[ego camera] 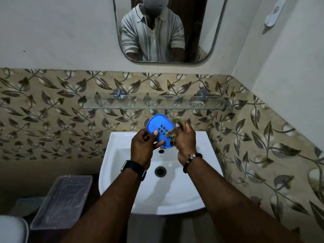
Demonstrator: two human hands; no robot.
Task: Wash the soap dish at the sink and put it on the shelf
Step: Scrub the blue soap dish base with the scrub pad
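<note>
Over the white sink [122, 193], both hands are raised toward the wall, and the blue soap dish [158, 128] sits between them. Its perforated face is turned to the person and tipped up, with the long axis slanting from the upper left down to the lower right. The left hand [144, 146] pinches the dish's lower left edge, thumb on the face beside the drain holes and fingers curled behind. The right hand [185, 140] is closed around a brownish scrubbing pad [171, 133], which it presses against the right-hand side of the dish; how tightly it grips I cannot tell.

What matters for the next move is how close the goal lies. The glass shelf [140, 107] runs along the patterned tile just above and behind the dish, and the dish's top rim comes near its front edge without touching. It looks almost bare, with only a faint round clear thing near its right bracket. Since the left hand alone carries the dish, I judge it the nearer and better placed to lift it and lay it flat on the shelf once scrubbing and rinsing are done. No water seems to be running, so I judge that washing is not finished
</note>
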